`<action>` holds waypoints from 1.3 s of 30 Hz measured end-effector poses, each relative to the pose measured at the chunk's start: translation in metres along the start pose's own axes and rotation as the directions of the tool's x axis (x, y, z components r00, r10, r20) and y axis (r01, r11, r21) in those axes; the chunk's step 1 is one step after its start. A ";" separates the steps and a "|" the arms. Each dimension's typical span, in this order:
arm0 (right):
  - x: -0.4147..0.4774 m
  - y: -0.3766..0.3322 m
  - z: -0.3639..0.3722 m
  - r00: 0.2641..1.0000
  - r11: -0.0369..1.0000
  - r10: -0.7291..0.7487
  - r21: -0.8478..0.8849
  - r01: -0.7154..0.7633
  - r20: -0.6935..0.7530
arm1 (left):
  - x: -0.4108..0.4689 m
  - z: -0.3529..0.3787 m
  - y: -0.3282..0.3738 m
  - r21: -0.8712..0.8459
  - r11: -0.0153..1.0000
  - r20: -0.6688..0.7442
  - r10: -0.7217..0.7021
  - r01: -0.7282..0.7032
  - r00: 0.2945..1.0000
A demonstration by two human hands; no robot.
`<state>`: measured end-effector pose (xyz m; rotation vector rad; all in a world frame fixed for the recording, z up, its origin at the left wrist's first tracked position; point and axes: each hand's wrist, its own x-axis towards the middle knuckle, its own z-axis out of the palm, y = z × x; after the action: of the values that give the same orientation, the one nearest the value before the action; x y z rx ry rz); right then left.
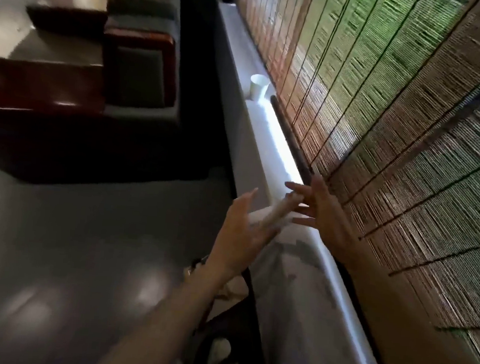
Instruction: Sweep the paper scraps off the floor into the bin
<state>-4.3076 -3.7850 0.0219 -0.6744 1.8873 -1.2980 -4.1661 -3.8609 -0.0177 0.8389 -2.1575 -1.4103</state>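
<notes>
A pale wooden handle [280, 210], probably the broom's, leans against the white window ledge [268, 143]. My left hand [243, 234] reaches up beside its lower part with straight, spread fingers. On the other side of the handle's tip my right hand [327, 218] is spread open too, its fingertips at or just off the tip. Neither hand grips the handle. Below my left forearm stands a dark bin [239, 312] with pale scraps [222, 350] inside. The broom's head is hidden. The frame is motion-blurred.
A white paper cup [258, 86] stands further along the ledge. A woven bamboo blind [397, 123] covers the window on the right. A dark wooden armchair [136, 56] and low tables [38, 83] stand at upper left. Glossy grey floor [67, 253] spreads to the left.
</notes>
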 end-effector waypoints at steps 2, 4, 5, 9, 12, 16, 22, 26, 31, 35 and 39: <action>-0.010 -0.005 0.006 0.997 0.999 -0.025 0.027 0.023 0.078 | -0.004 0.010 0.007 -0.073 0.997 -0.027 -0.016 0.014 1.000; -0.013 -0.007 0.012 0.994 0.997 -0.032 0.069 0.025 0.107 | -0.008 0.013 0.011 -0.102 0.995 -0.079 -0.015 0.007 0.997; -0.013 -0.006 0.015 0.992 0.997 -0.029 0.081 0.019 0.125 | -0.011 0.013 0.010 -0.120 0.993 -0.109 -0.016 0.003 0.994; -0.016 -0.007 0.028 0.981 0.995 -0.034 0.099 0.015 0.193 | -0.018 0.001 -0.004 -0.106 0.992 -0.231 0.040 -0.066 0.972; -0.011 -0.008 0.038 0.982 0.995 -0.071 0.077 0.058 0.174 | -0.022 -0.019 -0.009 -0.131 0.990 -0.309 0.002 -0.045 0.951; 0.002 -0.004 0.054 0.991 0.999 -0.030 0.027 0.027 0.129 | -0.027 -0.063 -0.008 -0.080 0.994 -0.430 0.030 -0.071 0.902; 0.012 -0.010 0.096 0.983 0.998 -0.035 -0.041 0.043 0.182 | -0.044 -0.144 -0.024 0.323 0.941 -0.416 0.046 0.100 0.908; 0.017 -0.014 0.119 0.975 0.997 -0.058 -0.033 0.066 0.216 | -0.044 -0.186 -0.013 0.520 0.737 -0.381 -0.252 0.431 0.890; 0.021 -0.019 0.127 0.972 0.996 -0.083 -0.011 0.087 0.218 | -0.029 -0.198 0.001 0.725 0.526 -0.234 -0.420 0.445 0.877; 0.023 -0.019 0.122 0.977 0.995 -0.098 -0.001 0.100 0.188 | -0.030 -0.193 0.007 0.837 0.352 -0.123 -0.624 0.418 0.772; 0.024 -0.018 0.116 0.985 0.996 -0.094 0.021 0.092 0.146 | -0.031 -0.168 0.005 0.927 0.236 0.110 -0.913 0.290 0.392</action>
<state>-4.2277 -3.8733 0.0067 -0.8362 1.7448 -1.2819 -4.0374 -3.9489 0.0517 2.1699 -3.3723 -0.9719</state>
